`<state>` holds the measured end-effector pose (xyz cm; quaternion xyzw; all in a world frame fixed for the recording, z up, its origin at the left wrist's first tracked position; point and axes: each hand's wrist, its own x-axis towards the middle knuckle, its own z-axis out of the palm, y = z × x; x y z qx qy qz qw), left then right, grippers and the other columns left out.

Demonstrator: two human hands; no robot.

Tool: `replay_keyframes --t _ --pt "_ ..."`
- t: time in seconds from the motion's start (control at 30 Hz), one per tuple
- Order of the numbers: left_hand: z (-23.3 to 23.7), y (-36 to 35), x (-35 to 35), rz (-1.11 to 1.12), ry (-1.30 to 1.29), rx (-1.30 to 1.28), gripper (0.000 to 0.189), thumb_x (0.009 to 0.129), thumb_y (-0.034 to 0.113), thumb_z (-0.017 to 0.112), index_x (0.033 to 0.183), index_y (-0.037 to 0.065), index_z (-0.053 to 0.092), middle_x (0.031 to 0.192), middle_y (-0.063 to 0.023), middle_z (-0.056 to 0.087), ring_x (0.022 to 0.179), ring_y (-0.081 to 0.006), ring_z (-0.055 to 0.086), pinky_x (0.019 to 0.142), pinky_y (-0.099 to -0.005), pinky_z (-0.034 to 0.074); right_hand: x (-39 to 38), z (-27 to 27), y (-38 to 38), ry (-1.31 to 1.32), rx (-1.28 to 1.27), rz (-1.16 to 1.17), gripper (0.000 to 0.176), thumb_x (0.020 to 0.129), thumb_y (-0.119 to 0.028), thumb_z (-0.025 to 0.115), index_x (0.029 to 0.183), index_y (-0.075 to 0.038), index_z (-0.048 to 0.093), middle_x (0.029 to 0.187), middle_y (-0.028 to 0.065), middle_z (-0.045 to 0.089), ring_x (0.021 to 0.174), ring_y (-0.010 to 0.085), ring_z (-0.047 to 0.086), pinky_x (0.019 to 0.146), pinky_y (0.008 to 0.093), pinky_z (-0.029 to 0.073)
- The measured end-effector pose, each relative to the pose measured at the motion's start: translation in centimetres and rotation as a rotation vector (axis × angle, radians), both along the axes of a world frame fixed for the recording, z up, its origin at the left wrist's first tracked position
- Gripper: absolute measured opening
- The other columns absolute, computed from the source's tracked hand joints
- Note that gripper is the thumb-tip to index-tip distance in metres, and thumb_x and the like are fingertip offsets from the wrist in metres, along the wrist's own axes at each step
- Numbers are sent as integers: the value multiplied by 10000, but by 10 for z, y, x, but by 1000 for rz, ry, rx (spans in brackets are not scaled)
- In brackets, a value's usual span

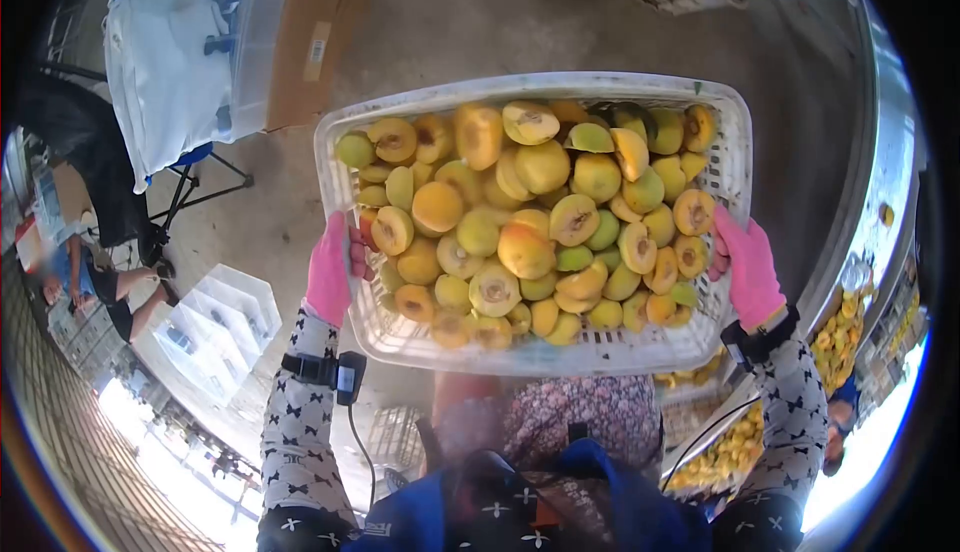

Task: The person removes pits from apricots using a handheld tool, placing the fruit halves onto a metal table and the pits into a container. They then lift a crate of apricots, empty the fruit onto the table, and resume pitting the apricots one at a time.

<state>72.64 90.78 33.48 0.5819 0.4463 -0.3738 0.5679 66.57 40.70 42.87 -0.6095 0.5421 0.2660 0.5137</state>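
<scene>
A white plastic basket [540,360] with slatted sides is held up in front of my body. It is full of yellow and green peaches [543,167], many of them cut in half with the brown pit hollow showing. My left hand [334,267], in a pink fingerless glove, is closed around the basket's left end. My right hand [747,264], gloved the same way, grips the right end, its fingertips curled inside over the rim. The lower layers of fruit are hidden.
Clear plastic bins [222,332] and a cardboard box [318,42] stand at left, near a folding chair [165,62]. A person [90,282] sits at far left. More fruit [720,447] lies in crates at lower right, beside a metal-edged table [885,152]. Another person [838,427] is at far right.
</scene>
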Motion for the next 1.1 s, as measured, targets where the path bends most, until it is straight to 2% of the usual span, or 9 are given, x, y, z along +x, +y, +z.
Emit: replay_keyframes --t 0.07,0.1,0.33,0.43,0.6,0.8,1.0,1.03,1.1 --pt "53 5 -1 19 24 47 415 995 482 503 909 81 568 637 13 486 514 -107 458 505 -301 452 -20 59 9 37 -16 -50 329 935 -360 621 931 -32 596 634 -25 483 499 91 435 496 259 386" --pt "31 -11 -2 24 26 68 421 995 485 502 910 79 569 639 12 484 509 -109 453 502 -306 447 -26 37 0 42 -57 5 313 930 -340 628 961 -29 615 663 -27 500 513 86 462 502 252 395" --pt "62 -56 34 -74 -24 95 452 1008 522 444 935 90 560 628 30 461 519 -91 429 530 -272 421 -21 55 -36 12 -32 -165 279 930 -303 624 905 -27 592 650 -26 510 553 89 510 538 242 412" --pt "85 -91 49 -169 -68 137 440 1011 519 442 926 101 547 627 34 464 517 -88 429 528 -265 415 -61 50 -61 -35 14 -252 264 903 -275 680 1000 -33 642 659 -40 530 521 67 482 490 222 400" --pt "124 -126 40 -289 -306 93 439 1017 514 427 926 99 537 621 26 474 491 -86 430 507 -261 421 -145 55 -74 -251 74 -389 277 890 -303 700 930 -39 626 651 -37 533 512 68 493 470 236 392" --pt "138 -148 28 -423 -531 96 473 1008 531 439 895 82 533 552 31 461 430 -83 411 428 -256 414 -220 23 -63 -482 117 -565 285 899 -296 689 794 -55 578 624 -27 519 494 83 502 467 241 390" --pt "113 -204 46 -561 -457 68 455 984 541 496 897 97 546 552 48 469 421 -77 424 421 -243 409 -267 2 -52 -492 86 -727 304 893 -318 700 871 -37 586 708 -15 563 528 76 515 476 234 408" --pt "143 -195 34 -558 -476 97 455 984 540 497 898 96 547 556 48 473 422 -76 425 421 -244 411 -276 9 -46 -532 141 -737 308 891 -320 702 882 -35 586 718 -14 569 537 77 521 478 233 412" --pt "118 -217 50 -567 -392 -43 462 979 541 505 908 87 552 587 41 495 428 -74 440 421 -253 427 -292 -6 -50 -509 53 -801 317 887 -320 707 923 -26 592 719 -18 559 547 77 523 478 234 418"
